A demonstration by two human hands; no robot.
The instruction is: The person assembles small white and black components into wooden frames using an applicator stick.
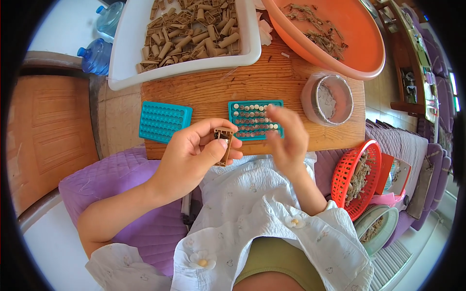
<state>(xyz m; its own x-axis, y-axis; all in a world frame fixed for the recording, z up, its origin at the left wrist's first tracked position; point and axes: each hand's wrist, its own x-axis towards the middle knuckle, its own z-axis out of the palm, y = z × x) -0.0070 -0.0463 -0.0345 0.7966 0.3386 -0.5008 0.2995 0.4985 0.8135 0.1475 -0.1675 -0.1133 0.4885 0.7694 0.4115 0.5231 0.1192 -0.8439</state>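
Note:
My left hand [187,153] is closed around a small brown plastic casing [224,145], its hollow side facing up and the thumb pressing on a pale or shiny bit inside. Dark parts show in the hollow; the fingers hide the rest. My right hand [290,140], slightly blurred, hovers over the right edge of a teal tray [231,127], thumb and fingers apart, with nothing visible between them. In that tray's round pockets sit rows of small silvery and white discs [251,121]. A second teal tray [165,121], its pockets bare, lies to the left.
A white bin [121,72] of brown casings stands at the back left, an orange basin [374,53] with brown scraps at the back right. A plastic-lined tub [310,99] stands right on the wooden table [204,99]. A red basket [340,179] sits beside me, right.

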